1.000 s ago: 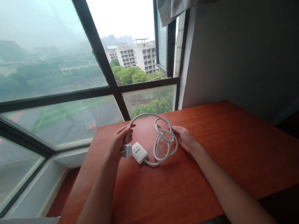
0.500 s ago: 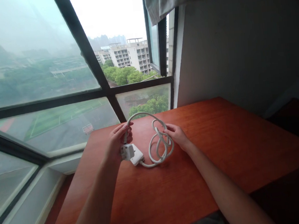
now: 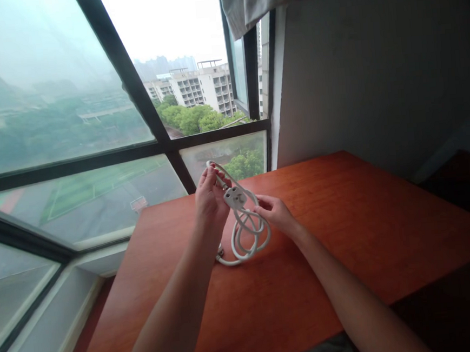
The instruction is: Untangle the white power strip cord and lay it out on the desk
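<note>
The left hand (image 3: 212, 197) is gripping the cord (image 3: 247, 257) near the plug (image 3: 235, 197), its fingers (image 3: 205, 180) pinching the white strand where it is bending over at the top. The plug is hanging just below that grasp, showing in front of the upper loops; whether it is touching them, I cannot tell. The right hand (image 3: 277, 213) is pinching the gathered loops at their right side, thumb and forefinger closing on the strand and the other fingers curling loosely.

The cord is standing in a loose bundle between the hands, above the middle of the tabletop (image 3: 344, 216), its lowest run bending leftward to a fitting (image 3: 220, 251) by the left wrist. The forearm is hiding whatever is lying beyond that.

The work is looking partway along: several loops are already forming one bundle, but they are crossing unevenly, and nothing visible is binding them. The strand by the plug is arching from hand to hand, not yet lying among the loops, and neither hand is letting go.
</note>
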A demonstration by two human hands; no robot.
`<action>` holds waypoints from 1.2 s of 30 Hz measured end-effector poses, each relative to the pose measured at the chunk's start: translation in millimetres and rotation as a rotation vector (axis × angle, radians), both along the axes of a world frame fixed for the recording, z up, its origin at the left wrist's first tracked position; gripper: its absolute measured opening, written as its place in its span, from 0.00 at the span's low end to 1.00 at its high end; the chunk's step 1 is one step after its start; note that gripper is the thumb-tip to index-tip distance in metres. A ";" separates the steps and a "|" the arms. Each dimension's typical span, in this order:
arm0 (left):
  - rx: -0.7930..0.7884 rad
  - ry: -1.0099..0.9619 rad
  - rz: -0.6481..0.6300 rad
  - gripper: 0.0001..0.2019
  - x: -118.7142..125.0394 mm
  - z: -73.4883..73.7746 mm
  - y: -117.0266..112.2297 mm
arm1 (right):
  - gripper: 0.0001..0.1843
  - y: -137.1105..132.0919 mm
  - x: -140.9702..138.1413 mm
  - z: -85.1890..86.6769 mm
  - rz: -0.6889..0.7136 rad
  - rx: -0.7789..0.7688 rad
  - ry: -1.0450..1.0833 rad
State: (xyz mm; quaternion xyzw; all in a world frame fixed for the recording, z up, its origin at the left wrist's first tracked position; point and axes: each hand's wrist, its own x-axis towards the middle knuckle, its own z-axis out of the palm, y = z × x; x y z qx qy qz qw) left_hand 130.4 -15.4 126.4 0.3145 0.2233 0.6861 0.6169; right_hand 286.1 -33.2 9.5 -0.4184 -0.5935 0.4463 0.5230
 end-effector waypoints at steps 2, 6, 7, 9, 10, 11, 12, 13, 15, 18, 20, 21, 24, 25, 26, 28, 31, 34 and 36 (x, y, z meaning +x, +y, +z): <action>0.062 0.084 0.034 0.10 10.9 -4.0 4.8 | 0.17 -1.0 -0.7 1.2 0.042 0.000 0.016; 0.160 0.263 0.057 0.13 16.8 -12.4 8.9 | 0.19 -1.8 -1.1 1.8 0.061 0.005 0.026; 0.188 0.307 0.054 0.13 14.7 -14.2 8.8 | 0.20 -1.8 -1.1 1.7 0.057 0.003 0.027; 0.243 0.400 0.051 0.13 7.5 -17.0 8.2 | 0.22 -1.6 -0.9 1.4 0.054 -0.002 0.025; 0.269 0.441 0.052 0.13 3.2 -18.0 7.7 | 0.22 -1.5 -0.8 1.3 0.057 -0.006 0.023; 0.292 0.474 0.053 0.13 -1.1 -18.7 7.1 | 0.23 -1.3 -0.6 1.2 0.061 -0.011 0.024; 0.310 0.501 0.050 0.13 -5.3 -19.1 6.5 | 0.24 -1.0 -0.3 1.2 0.067 -0.017 0.027; 0.324 0.524 0.042 0.12 -9.2 -19.2 5.7 | 0.25 -0.7 -0.1 1.1 0.074 -0.025 0.032; 0.339 0.579 0.003 0.12 -16.1 -18.2 3.6 | 0.27 -0.1 0.6 1.1 0.086 -0.041 0.047; 0.355 0.718 -0.064 0.12 -24.7 -14.5 0.2 | 0.29 0.1 2.0 1.9 0.112 -0.065 0.075; 0.375 0.821 -0.080 0.12 -29.6 -11.9 -1.4 | 0.30 -0.7 3.0 3.5 0.139 -0.078 0.097; 0.389 0.867 -0.075 0.11 -31.6 -11.0 -1.8 | 0.30 -1.3 3.5 4.5 0.153 -0.082 0.107; 0.435 1.001 -0.021 0.11 -35.2 -10.2 -2.3 | 0.31 -3.1 4.5 7.5 0.185 -0.087 0.133; 0.448 1.048 0.006 0.10 -35.5 -10.5 -2.4 | 0.31 -3.5 4.7 8.3 0.193 -0.089 0.141; 0.458 1.092 0.028 0.09 -35.5 -11.1 -2.6 | 0.31 -3.6 4.9 9.0 0.200 -0.091 0.149; 0.462 1.150 0.038 0.08 -34.7 -12.3 -3.3 | 0.31 -3.7 5.4 10.2 0.216 -0.093 0.161; 0.454 1.162 0.009 0.08 -32.6 -14.1 -4.6 | 0.32 -3.7 6.9 12.4 0.243 -0.093 0.166; 0.451 1.150 -0.004 0.09 -30.9 -15.8 -5.3 | 0.30 -3.6 9.8 13.2 0.253 -0.117 0.164; 0.440 1.101 -0.017 0.09 -30.6 -17.2 -5.4 | 0.26 -2.6 12.1 11.8 0.237 -0.153 0.190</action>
